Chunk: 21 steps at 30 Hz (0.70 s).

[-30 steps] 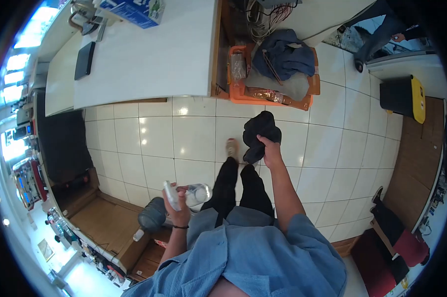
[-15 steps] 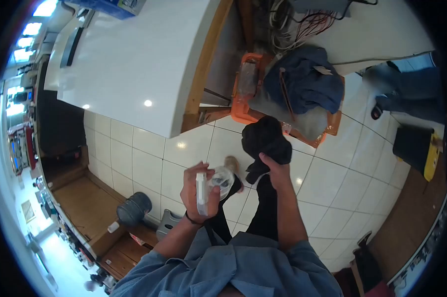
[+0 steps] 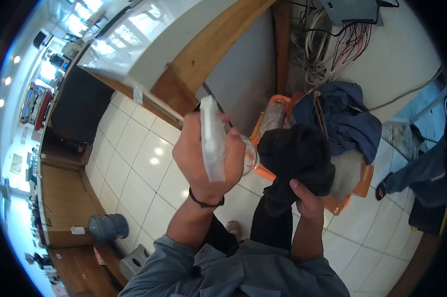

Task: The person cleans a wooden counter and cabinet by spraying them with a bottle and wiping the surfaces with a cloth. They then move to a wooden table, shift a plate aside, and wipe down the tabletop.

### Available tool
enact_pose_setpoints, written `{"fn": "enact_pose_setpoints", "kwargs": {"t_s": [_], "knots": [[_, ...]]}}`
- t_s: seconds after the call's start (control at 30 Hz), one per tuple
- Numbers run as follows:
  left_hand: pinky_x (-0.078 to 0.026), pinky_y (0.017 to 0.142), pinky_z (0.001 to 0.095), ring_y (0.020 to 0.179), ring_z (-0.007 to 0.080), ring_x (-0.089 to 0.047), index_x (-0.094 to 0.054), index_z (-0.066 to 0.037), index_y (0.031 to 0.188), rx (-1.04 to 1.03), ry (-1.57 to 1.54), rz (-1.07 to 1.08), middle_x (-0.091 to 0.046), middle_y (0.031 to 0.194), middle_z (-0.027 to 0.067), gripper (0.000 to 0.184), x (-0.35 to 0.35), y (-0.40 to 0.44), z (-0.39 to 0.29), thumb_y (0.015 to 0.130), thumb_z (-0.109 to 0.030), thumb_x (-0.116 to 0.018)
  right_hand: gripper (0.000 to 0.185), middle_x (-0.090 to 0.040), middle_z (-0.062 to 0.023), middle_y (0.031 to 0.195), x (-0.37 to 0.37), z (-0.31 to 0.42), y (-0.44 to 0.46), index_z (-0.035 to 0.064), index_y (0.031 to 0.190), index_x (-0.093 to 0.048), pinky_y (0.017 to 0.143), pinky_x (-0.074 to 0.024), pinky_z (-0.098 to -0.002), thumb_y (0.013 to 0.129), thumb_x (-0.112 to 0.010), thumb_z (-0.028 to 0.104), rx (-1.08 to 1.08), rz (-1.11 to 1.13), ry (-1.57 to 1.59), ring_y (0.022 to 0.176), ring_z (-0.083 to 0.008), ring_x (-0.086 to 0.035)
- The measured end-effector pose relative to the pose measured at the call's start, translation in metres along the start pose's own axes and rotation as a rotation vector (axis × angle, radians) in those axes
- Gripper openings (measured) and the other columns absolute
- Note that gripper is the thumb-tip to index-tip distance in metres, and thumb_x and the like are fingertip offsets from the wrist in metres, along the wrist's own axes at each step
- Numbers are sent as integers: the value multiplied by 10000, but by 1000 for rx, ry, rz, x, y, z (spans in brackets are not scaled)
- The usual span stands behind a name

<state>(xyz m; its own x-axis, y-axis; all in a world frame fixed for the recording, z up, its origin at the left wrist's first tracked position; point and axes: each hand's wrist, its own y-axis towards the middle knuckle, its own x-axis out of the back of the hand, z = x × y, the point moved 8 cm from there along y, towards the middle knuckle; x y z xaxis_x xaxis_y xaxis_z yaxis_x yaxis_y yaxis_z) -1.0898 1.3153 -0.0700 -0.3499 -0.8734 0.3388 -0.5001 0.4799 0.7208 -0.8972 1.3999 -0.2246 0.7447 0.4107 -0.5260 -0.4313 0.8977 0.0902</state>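
My left hand (image 3: 196, 158) is closed around what looks like a clear spray bottle (image 3: 250, 156). Its long white head (image 3: 212, 131) lies toward the camera, and my fingers hide much of the bottle. A bunched black cloth (image 3: 295, 153) is gripped in my right hand (image 3: 308, 202), thumb on top. Beyond the cloth stands an orange crate (image 3: 340, 204) holding dark blue fabric (image 3: 349, 114), a greyish fabric (image 3: 348, 171) and a clear plastic-wrapped item (image 3: 273, 115). The cloth overlaps part of the crate in view.
A white-topped counter with a wooden edge (image 3: 193, 64) rises ahead on the left. Loose cables (image 3: 317, 49) hang beneath a grey box (image 3: 354, 10). A water jug (image 3: 109, 226) and a grey stool (image 3: 135, 261) stand lower left. Another person's leg (image 3: 419, 166) is at right.
Both hands have risen and come nearer the counter and crate, still holding the bottle and black cloth. The view has shifted, with the counter edge and crate now closer.
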Motion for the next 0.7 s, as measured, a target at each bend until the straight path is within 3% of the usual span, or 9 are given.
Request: {"fn": "enact_pose_setpoints", "kwargs": {"t_s": [0.1,0.33,0.4,0.53,0.57,0.7], "knots": [[-498,578,337,610,264,-648,-542,-1,870,-52,-33,-82,-637,726,121,180,-2,2,2,741,-66,-649,421,-677,-75,1101,4,-6,8,-43,1173,-611,910,-482,-295,758,-679,-44,70,67,15,998,-163,-633],[-535,691,319,759,205,-688,-569,42,993,139,-311,-80,-666,873,118,224,15,-18,-9,797,-50,-628,318,-685,-80,1109,-28,46,25,-31,1129,-641,871,-513,-297,812,-656,-51,157,47,51,961,-146,-648],[-543,740,317,814,199,-690,-565,59,1041,261,-408,-57,-667,951,130,243,28,-47,-9,827,-45,-615,264,-683,-91,1124,-53,68,33,-9,1105,-660,872,-520,-327,842,-668,9,357,84,-134,971,-168,-655],[-544,770,320,832,217,-689,-555,74,1071,347,-374,-15,-650,990,155,249,60,-118,16,848,-28,-597,235,-668,-123,1172,-146,62,21,43,1111,-676,975,-457,-361,946,-599,192,1198,197,-1024,1075,-216,-622],[-543,772,320,832,219,-689,-555,74,1071,370,-356,-10,-648,984,156,248,67,-133,22,844,-20,-594,298,-646,-141,1218,-172,53,20,56,1183,-650,1015,-426,-372,964,-564,240,1337,256,-1154,1133,-244,-598],[-542,773,319,837,215,-685,-556,68,1064,533,-212,5,-640,967,143,242,94,-181,41,835,-7,-583,599,-380,-188,1461,-228,25,46,75,1399,-447,1098,-195,-603,888,-579,357,1251,377,-938,1419,-381,-221]]}}
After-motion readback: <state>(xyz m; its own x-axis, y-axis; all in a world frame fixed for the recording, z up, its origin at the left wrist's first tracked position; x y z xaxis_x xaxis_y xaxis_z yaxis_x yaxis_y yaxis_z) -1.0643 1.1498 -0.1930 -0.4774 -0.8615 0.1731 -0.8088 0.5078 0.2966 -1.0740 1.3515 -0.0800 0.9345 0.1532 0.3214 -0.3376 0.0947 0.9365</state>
